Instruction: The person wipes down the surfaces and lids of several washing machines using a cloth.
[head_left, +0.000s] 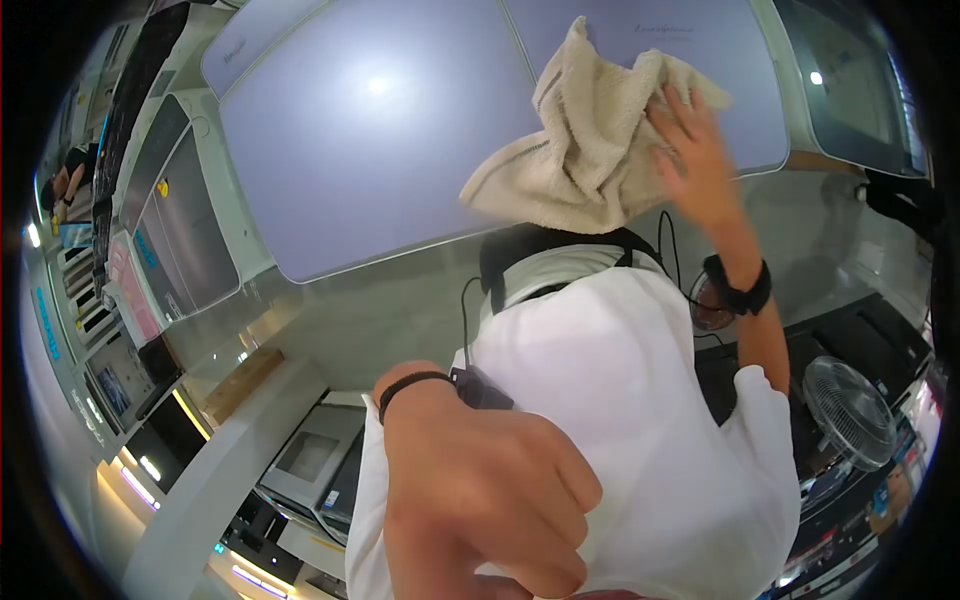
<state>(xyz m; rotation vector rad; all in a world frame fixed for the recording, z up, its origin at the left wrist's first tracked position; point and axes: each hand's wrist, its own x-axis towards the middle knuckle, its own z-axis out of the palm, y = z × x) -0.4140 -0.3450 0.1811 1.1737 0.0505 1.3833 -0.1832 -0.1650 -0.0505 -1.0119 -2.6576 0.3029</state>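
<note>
My right hand (695,165), slightly blurred, lies with fingers spread on the right part of a crumpled beige cloth (600,140). The cloth rests on the glossy pale-purple lid (370,150) of an appliance, near its front edge, and has a dark stripe along its border. Close to the camera, low in the view, is my left hand (485,490), with its fingers curled in. The inside of that hand is hidden, so anything it holds cannot be made out.
More appliances stand at the left (180,215) and upper right (850,90). A clear-caged fan (848,412) is at the lower right. A grey boxy appliance (315,455) is at the lower left. A person (72,180) is at the far left; dark cables hang below the lid's edge.
</note>
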